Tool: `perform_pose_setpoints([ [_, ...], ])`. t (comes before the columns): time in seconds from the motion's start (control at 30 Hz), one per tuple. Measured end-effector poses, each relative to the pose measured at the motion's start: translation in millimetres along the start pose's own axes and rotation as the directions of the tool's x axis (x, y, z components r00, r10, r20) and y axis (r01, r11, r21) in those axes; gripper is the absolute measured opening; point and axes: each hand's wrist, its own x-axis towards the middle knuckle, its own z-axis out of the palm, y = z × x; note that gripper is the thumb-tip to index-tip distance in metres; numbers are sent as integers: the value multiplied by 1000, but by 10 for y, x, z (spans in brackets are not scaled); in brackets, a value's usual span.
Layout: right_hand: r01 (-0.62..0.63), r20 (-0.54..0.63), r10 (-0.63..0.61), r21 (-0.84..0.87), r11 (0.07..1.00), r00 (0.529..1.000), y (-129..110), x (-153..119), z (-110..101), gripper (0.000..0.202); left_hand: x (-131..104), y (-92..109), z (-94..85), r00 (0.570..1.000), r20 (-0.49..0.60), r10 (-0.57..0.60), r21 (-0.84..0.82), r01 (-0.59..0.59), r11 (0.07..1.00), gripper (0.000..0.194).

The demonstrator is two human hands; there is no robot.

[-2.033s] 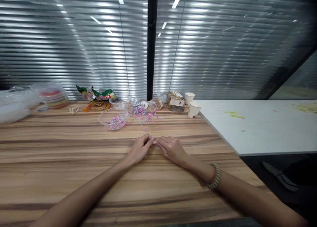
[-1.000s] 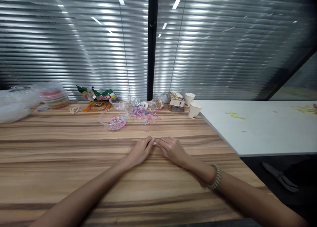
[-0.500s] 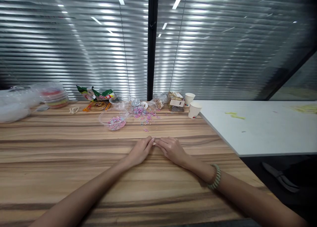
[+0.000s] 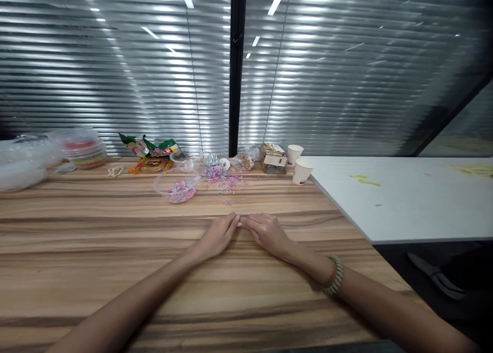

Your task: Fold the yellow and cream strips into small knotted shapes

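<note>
My left hand [image 4: 220, 235] and my right hand [image 4: 268, 234] meet at the fingertips over the middle of the wooden table [image 4: 246, 301]. Both are closed in a pinch, and whatever lies between the fingers is too small and too hidden to name. Just beyond them is a small cluster of pink pieces [image 4: 227, 202]. Further back, a clear plastic bowl [image 4: 160, 188] holds many small pink and pale blue pieces [image 4: 182, 191]. More such pieces [image 4: 230, 183] lie loose to the right of the bowl.
Two paper cups [image 4: 302, 171] and a small opened box [image 4: 275, 160] stand at the back. Left of them are a green snack packet [image 4: 157, 148], stacked plastic tubs [image 4: 85, 150] and clear bags [image 4: 23, 160]. A white table [image 4: 408, 204] adjoins on the right, with yellow strips [image 4: 365, 180] on it.
</note>
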Motion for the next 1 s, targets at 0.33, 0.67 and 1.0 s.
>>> perform_pose_setpoints([
  [0.33, 22, 3, -22, -29, 999, 1000, 30, -16, 36, 16, -5, -16, 12, 1000, -3, 6, 23, -6, 1000, 32],
  [0.67, 4, -6, -4, -19, 1000, 1000, 18, -19, 28, 15, -7, -28, 17, 1000, 0, 23, 39, -23, 999, 33],
  [1.0, 0, -9, 0, -33, 999, 1000, 17, -14, 24, 15, -6, -34, 22, 1000, 5, 20, 47, -20, 999, 34],
])
